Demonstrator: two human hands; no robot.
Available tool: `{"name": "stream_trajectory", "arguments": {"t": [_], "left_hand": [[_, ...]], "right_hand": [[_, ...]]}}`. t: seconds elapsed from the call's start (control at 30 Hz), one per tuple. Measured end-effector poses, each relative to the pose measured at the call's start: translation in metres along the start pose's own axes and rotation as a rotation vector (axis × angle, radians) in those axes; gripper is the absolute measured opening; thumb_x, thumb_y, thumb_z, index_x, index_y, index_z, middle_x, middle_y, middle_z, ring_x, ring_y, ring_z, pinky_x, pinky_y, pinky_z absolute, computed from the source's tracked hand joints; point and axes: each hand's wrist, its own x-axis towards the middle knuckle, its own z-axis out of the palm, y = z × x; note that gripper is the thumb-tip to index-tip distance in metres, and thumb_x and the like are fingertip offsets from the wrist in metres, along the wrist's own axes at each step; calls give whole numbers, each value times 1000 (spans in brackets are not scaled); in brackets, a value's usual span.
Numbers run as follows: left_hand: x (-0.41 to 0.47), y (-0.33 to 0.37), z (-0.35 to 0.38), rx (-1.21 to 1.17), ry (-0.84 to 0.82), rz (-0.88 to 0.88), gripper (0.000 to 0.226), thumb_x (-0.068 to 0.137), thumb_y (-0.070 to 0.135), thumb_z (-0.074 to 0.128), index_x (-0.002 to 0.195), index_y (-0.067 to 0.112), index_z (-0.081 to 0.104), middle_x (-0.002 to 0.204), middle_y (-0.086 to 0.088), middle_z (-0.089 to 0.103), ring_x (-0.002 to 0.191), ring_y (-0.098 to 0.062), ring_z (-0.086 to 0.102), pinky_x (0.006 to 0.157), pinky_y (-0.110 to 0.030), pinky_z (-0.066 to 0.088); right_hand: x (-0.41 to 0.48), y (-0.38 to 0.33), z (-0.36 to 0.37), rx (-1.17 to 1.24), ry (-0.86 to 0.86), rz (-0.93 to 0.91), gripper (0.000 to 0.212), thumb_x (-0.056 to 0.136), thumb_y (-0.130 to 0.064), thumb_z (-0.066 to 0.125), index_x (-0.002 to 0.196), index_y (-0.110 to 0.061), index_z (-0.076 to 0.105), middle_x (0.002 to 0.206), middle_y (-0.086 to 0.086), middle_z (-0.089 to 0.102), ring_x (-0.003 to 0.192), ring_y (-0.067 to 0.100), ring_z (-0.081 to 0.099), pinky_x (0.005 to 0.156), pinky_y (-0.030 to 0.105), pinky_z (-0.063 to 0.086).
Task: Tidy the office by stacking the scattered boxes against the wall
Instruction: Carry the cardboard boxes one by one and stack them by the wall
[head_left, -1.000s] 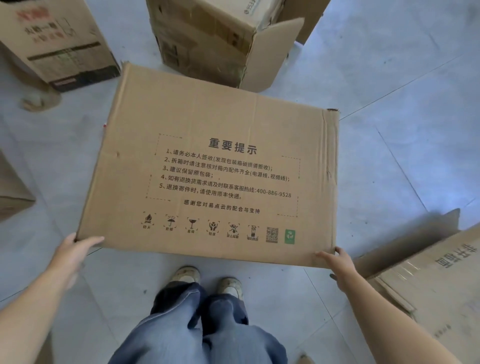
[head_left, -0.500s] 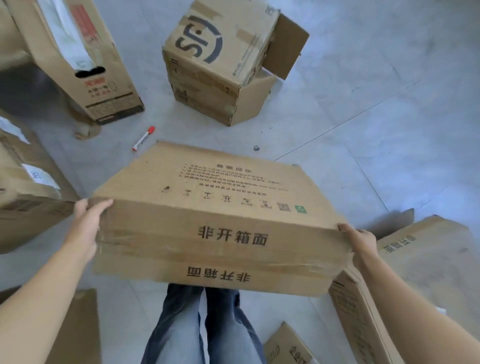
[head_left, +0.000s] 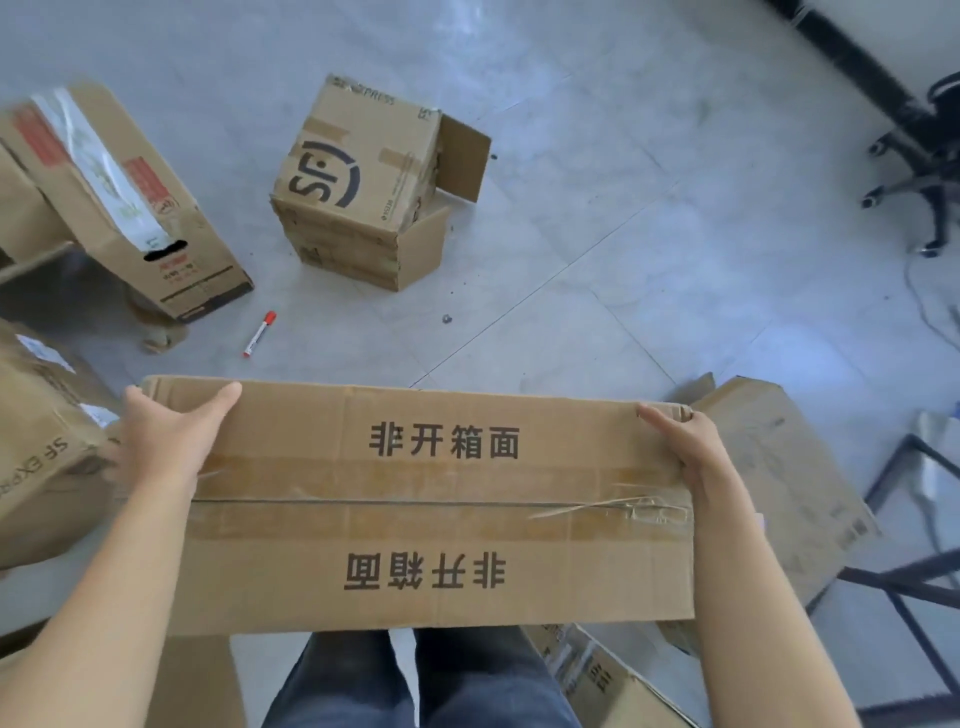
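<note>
Between gripping left hand (head_left: 167, 437), right hand (head_left: 687, 448): box (head_left: 441, 525)

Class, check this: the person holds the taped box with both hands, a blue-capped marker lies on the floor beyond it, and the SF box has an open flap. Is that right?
Not quite: the head view shows the marker has a red cap, not blue. The left hand and right hand do hold the taped box, and the SF box has an open flap.
</note>
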Motion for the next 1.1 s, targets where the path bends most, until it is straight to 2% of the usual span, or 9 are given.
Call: {"name": "stream_trajectory", "arguments": {"t": [0.07,0.13,0.17,0.23,0.3,0.43,0.73,0.87,1.1], "left_hand": [[-13,20,-9,36,39,24,104,63,66,67,143,20,20,147,-15,33,134,-42,31,107,-61,27],[-21,38,-17,46,62,58,107,59,70,65,143,22,17,148,-17,31,134,-43,30,104,-63,28],[-24,48,-19,33,63,82,109,58,71,64,143,23,16,147,-17,31,133,-43,30,104,-63,29],[-31,72,-21,3,60,136,113,55,74,62,145,24,14,147,-17,31,133,-42,30,105,-62,29],[-35,96,-20,17,47,195,113,60,73,62,146,21,12,148,-20,28,134,-43,27,107,-61,26],[-30,156,-15,-22,-59,320,109,68,67,63,148,17,8,151,-17,26,136,-40,28,108,-59,26],[-14,288,-13,138,-179,626,80,83,53,58,139,6,26,137,-31,35,129,-42,29,104,-51,25],[-11,329,-10,193,-280,756,68,87,45,54,135,4,29,137,-30,34,129,-41,27,105,-50,23],[-51,364,7,300,-437,979,67,87,44,51,135,2,30,135,-32,35,127,-42,29,104,-49,23]], "right_hand": [[-12,-7,-15,41,37,-25,35,72,-38,78,83,-11,60,86,5,63,75,18,60,67,26,49],[-18,-14,-28,40,116,-58,85,53,-66,78,112,-10,57,109,5,64,100,23,61,87,39,51],[-23,-19,-34,32,167,-68,99,51,-72,75,126,-13,48,122,4,59,114,26,56,97,44,46],[-33,-30,-45,22,261,-98,95,69,-61,69,144,-21,26,142,1,43,131,28,41,109,46,32],[-44,-39,-56,30,328,-124,87,79,-54,63,147,-28,16,148,0,34,135,29,34,110,44,26],[-62,-51,-72,70,431,-129,75,81,-53,61,143,-27,28,144,3,39,131,27,39,106,40,30],[-109,-64,-69,268,685,-7,75,74,-58,65,133,-21,37,135,5,46,121,29,46,103,48,38],[-142,-63,-54,322,792,49,76,76,-57,64,135,-18,36,136,6,45,123,30,45,104,47,37],[-231,-24,-26,495,1001,217,77,77,-60,62,133,-15,37,132,10,46,119,31,45,96,46,40]]}}
